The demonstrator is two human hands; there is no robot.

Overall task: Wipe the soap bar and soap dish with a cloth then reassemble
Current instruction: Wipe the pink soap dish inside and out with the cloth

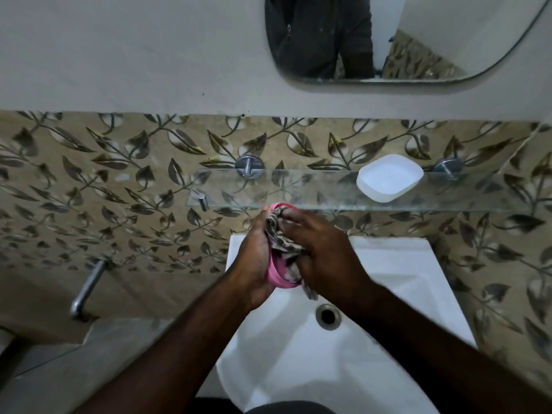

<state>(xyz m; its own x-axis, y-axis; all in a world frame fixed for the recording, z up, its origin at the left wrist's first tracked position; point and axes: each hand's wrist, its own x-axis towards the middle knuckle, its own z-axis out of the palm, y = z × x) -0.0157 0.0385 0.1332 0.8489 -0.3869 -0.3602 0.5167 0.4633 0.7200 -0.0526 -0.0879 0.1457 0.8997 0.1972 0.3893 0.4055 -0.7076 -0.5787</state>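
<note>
Above the white sink, my left hand (256, 249) holds a pink soap dish part (276, 277) upright on its edge. My right hand (322, 252) presses a brown patterned cloth (283, 243) into the pink part's hollow. Most of the cloth is hidden between my two hands, with a tail hanging below. A white soap dish part (388, 177) lies on the glass shelf (268, 201), up and to the right of my hands. No soap bar shows in this view.
The white sink (403, 282) with its drain (328, 316) lies under my hands. A chrome tap (88, 286) juts from the leaf-patterned tiled wall at left. Chrome shelf brackets (248, 166) hold the shelf, and a mirror (388, 37) hangs above.
</note>
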